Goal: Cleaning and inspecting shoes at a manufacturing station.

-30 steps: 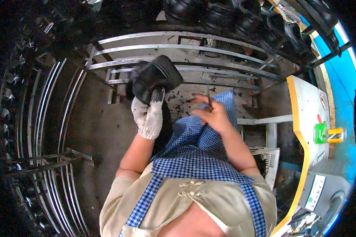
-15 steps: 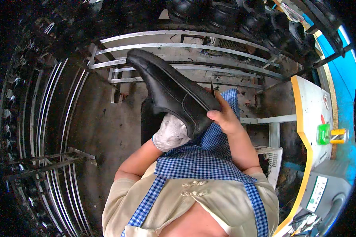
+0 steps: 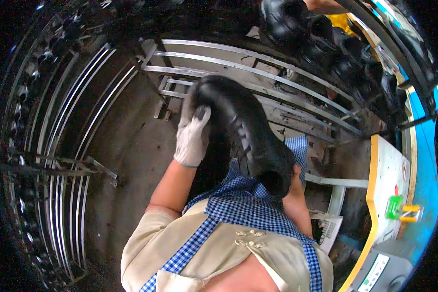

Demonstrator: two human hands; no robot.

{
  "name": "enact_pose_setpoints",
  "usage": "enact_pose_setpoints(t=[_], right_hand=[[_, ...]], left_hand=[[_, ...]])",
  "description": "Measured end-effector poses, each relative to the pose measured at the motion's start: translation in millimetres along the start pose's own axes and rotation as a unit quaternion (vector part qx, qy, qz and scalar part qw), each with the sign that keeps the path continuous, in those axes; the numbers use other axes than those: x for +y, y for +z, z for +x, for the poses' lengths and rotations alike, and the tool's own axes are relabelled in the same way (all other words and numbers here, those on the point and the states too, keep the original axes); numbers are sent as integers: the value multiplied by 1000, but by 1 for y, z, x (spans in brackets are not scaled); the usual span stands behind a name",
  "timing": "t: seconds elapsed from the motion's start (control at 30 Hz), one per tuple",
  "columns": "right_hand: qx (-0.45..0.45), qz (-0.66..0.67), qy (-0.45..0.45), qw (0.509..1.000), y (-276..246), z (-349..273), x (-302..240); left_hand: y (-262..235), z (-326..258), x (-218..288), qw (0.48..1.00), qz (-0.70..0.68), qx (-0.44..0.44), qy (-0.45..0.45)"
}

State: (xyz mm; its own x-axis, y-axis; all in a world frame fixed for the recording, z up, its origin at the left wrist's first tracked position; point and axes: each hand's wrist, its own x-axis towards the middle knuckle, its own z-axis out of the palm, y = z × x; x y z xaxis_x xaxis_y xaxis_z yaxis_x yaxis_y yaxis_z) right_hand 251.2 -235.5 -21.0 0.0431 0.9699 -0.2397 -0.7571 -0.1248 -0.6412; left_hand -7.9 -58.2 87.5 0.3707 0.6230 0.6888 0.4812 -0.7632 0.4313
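Note:
A black leather lace-up shoe (image 3: 262,136) is held in front of my apron, its toe up and away from me and its open heel end close to my body. My left hand (image 3: 191,142), in a whitish work glove with a dark fingertip, grips the toe end from the left, partly smeared by motion. At the heel end, my bare right hand (image 3: 295,181) is closed around the right side; most of its fingers are hidden behind the shoe.
Metal rail racks (image 3: 258,68) stand ahead and to the left. Several black shoes (image 3: 321,39) line the far rack. To the right is a white table with a yellow edge (image 3: 373,180), bearing a green container (image 3: 394,207), a yellow-banded one (image 3: 411,213) and a grey machine (image 3: 382,272).
The shoe has turned over from its side, now showing its laces and opening. My left hand has moved from the opening to the toe. The thin pointed thing beside my right hand is now out of sight.

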Motion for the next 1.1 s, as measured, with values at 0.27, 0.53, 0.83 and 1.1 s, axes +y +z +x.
enact_pose_setpoints(t=[0.27,0.53,0.83,1.1], right_hand=[[33,-470,-10,882,31,21,-44],[-64,-629,-418,652,144,8,-103],[-272,-365,-479,750,212,-70,-124],[-296,-137,-653,683,239,-67,-114]], left_hand=[[-8,28,28,878,-413,-1,-241],[-2,28,45,848,-445,-136,-253],[-1,23,49,854,-433,-164,-237],[6,16,49,826,-478,-177,-241]])
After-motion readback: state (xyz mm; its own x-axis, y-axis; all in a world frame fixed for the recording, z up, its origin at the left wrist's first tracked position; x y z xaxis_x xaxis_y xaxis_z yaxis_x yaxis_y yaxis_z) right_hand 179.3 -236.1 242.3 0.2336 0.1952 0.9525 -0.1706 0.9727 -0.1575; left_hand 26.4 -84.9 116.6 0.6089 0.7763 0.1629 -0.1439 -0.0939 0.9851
